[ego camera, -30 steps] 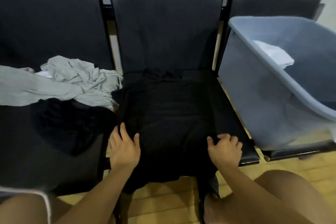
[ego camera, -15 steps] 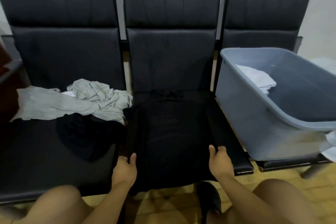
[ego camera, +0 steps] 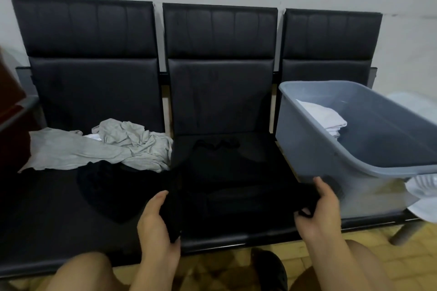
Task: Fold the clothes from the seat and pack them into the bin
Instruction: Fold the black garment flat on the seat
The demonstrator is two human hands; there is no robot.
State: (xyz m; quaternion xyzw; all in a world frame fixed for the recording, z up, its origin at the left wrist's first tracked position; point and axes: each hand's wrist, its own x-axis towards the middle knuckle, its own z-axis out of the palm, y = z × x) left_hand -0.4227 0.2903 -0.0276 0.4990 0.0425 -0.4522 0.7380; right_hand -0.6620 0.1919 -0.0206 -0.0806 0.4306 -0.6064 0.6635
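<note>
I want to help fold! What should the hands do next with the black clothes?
Probably carry the near edge away toward the seat back, folding it in half: the left hand and right hand each pinch a near corner of the black garment, lifted.

The 3 padded seats are black, the crumpled cloth light grey, the plastic bin blue-grey, the folded cloth inside white.

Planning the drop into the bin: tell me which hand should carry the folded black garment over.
Right. The right hand already grips the black garment beside the grey bin; the left hand holds the far edge.
</note>
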